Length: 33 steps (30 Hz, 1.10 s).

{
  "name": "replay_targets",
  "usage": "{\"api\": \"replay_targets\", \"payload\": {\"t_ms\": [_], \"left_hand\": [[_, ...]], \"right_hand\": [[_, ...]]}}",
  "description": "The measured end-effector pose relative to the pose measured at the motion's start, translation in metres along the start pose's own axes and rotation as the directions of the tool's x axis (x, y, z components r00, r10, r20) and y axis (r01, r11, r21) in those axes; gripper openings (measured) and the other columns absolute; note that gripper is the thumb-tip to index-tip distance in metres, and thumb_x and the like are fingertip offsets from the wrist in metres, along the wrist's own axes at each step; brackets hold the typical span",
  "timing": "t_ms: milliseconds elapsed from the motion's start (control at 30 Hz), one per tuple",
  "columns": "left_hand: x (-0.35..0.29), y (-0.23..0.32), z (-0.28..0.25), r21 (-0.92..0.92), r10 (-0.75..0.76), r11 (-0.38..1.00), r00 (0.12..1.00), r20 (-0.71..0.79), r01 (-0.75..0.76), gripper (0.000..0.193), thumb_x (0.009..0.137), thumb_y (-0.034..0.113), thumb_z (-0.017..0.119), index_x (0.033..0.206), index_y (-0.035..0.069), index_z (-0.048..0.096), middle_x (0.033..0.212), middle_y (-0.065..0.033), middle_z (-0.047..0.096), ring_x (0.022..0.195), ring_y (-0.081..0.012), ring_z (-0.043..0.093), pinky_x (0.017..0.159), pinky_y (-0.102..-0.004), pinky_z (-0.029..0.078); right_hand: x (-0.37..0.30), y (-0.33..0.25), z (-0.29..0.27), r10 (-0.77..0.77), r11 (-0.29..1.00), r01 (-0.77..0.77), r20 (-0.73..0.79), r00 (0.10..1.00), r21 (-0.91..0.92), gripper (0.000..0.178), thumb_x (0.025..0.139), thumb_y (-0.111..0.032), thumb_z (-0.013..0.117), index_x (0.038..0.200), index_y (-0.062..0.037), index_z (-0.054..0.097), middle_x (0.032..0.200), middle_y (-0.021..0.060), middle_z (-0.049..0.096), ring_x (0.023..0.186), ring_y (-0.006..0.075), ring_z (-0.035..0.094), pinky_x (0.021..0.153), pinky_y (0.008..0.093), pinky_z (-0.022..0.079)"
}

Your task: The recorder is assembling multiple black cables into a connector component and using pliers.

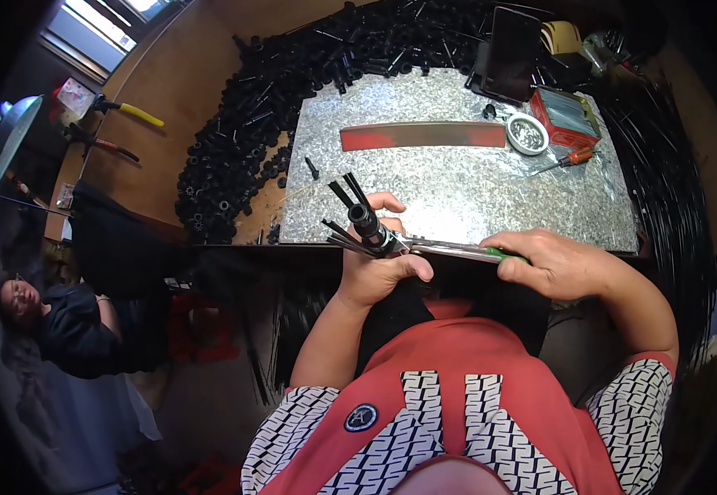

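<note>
My left hand (371, 279) is closed around a black tubular piece (363, 219), with several thin black strips fanning out from it toward the far left. My right hand (550, 262) grips the green handle of a pair of metal pliers (451, 249), held level just off the slab's front edge. The jaws of the pliers meet the lower part of the tubular piece beside my left thumb; what they bite on is too small to tell. A small black part (312, 169) lies on the slab beyond my left hand.
On the speckled stone slab (449, 186) lie a red-and-brown bar (424, 136), a white bowl (528, 134), a red box (563, 118) and an orange-handled screwdriver (569, 162). Black parts (235, 140) heap behind and left. A dark screen (511, 54) stands back right. Another person (78, 322) is at left.
</note>
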<state>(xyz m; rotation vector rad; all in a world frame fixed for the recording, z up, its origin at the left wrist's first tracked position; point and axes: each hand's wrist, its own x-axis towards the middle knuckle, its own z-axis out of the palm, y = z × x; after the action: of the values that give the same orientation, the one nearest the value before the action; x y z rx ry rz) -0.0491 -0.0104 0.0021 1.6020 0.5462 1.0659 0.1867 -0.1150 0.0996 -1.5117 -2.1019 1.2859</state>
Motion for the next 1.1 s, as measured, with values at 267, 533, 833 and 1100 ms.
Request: {"api": "replay_targets", "payload": {"t_ms": [267,533,833,1100], "left_hand": [[0.002,0.014,0.009,-0.075,-0.135,0.989,0.987,-0.091,0.128,0.063,0.046,0.051,0.083,0.075,0.002,0.057,0.098,-0.0019,0.041,0.071,-0.0083,0.046,0.064,-0.0238,0.040],[0.002,-0.006,-0.004,-0.181,-0.004,0.983,0.997,0.072,0.017,0.088,0.048,0.051,0.083,0.105,0.004,0.035,0.062,0.0067,0.042,0.052,-0.0036,0.042,0.047,-0.0180,0.031],[0.007,0.007,-0.003,-0.297,-0.105,0.942,0.978,0.180,0.156,0.078,0.044,0.031,0.094,0.097,0.007,0.042,0.071,0.0064,0.043,0.062,-0.0019,0.039,0.056,-0.0180,0.030],[0.011,0.011,0.004,-0.341,-0.127,0.915,0.955,0.267,0.217,0.076,0.049,0.019,0.093,0.091,0.014,0.030,0.059,0.0077,0.037,0.054,-0.0020,0.033,0.050,-0.0194,0.026]], "right_hand": [[-0.002,-0.002,0.015,0.092,0.996,-0.089,-0.149,0.984,0.026,0.031,0.094,-0.026,0.049,0.106,0.0013,0.058,0.084,0.0211,0.063,0.077,0.0364,0.062,0.070,0.0390,0.047],[-0.006,0.009,0.022,-0.061,0.997,0.045,-0.301,0.952,-0.061,0.036,0.090,-0.035,0.057,0.102,-0.0010,0.060,0.073,0.0221,0.061,0.067,0.0390,0.060,0.061,0.0430,0.047],[-0.024,-0.006,0.005,-0.374,0.693,-0.019,-0.382,0.845,-0.721,0.066,0.075,-0.043,0.068,0.127,-0.0069,0.051,0.069,0.0091,0.045,0.058,0.0238,0.049,0.052,0.0361,0.040],[-0.027,-0.017,0.001,-0.378,0.635,-0.045,-0.362,0.852,-0.771,0.066,0.074,-0.042,0.069,0.128,-0.0070,0.051,0.069,0.0081,0.044,0.058,0.0224,0.048,0.052,0.0347,0.040]]}}
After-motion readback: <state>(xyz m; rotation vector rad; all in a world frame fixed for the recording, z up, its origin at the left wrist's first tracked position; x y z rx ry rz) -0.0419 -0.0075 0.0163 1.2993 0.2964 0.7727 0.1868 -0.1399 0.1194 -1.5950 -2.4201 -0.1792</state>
